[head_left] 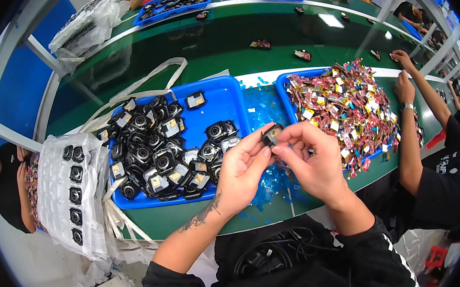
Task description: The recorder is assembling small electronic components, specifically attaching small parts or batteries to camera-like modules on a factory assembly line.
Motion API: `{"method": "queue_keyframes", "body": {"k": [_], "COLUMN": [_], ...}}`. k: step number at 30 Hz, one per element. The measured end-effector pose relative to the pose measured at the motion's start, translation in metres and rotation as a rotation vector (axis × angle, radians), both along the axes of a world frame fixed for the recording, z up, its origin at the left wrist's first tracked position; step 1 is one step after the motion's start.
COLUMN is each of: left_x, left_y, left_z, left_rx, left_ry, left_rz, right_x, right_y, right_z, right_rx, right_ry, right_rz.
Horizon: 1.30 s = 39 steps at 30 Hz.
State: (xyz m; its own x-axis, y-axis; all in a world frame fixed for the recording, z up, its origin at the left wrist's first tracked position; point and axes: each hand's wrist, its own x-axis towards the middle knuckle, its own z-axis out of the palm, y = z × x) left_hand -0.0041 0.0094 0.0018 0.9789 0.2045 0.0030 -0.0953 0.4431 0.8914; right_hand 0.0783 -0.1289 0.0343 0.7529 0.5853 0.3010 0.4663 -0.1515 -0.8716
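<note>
In the middle, over the gap between two blue trays, my left hand (244,168) holds a small black smartwatch casing (271,135) between thumb and fingers. The thumb and fingers of my right hand (318,159) close on its right side; whether they also pinch a small part is hidden. To the left, a blue tray (238,96) carries a heap of black watch casings (156,144), some showing round sensor backs, others silvery insides. The tray on the right (283,98) is piled above its rim with small red, white and yellow flat parts (342,112).
Blue film scraps (266,187) litter the green table between the trays. Clear blister sheets with casings (73,195) stand at the left. Beyond, a green conveyor (215,41) carries scattered assemblies. A co-worker's arms (409,117) reach in at right; other people work across the line.
</note>
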Motion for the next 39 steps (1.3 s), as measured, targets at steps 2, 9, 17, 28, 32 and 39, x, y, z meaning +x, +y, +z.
{"method": "queue_keyframes", "body": {"k": [2, 9, 17, 28, 32, 39], "left_x": [-0.001, -0.001, -0.007, -0.004, 0.0, -0.002], "left_y": [-0.002, -0.006, -0.009, -0.013, -0.014, -0.005], "left_z": [-0.001, -0.006, -0.001, 0.003, -0.003, 0.002], "left_rx": [0.004, 0.06, 0.298, 0.035, 0.027, 0.681], "left_ry": [-0.041, -0.109, -0.073, -0.233, -0.299, -0.202], "left_rz": [-0.014, -0.006, 0.03, 0.051, 0.181, 0.264], "right_x": [0.001, 0.0, 0.006, -0.012, -0.014, -0.004], "right_y": [0.0, 0.001, -0.004, -0.015, -0.01, -0.017], "right_z": [0.006, 0.008, 0.01, -0.019, -0.016, -0.004], "right_rx": [-0.083, -0.035, -0.095, 0.248, 0.236, 0.105], "right_ry": [-0.107, -0.057, -0.043, 0.455, 0.585, -0.783], "right_rz": [-0.021, -0.052, 0.001, 0.152, 0.077, -0.049]}}
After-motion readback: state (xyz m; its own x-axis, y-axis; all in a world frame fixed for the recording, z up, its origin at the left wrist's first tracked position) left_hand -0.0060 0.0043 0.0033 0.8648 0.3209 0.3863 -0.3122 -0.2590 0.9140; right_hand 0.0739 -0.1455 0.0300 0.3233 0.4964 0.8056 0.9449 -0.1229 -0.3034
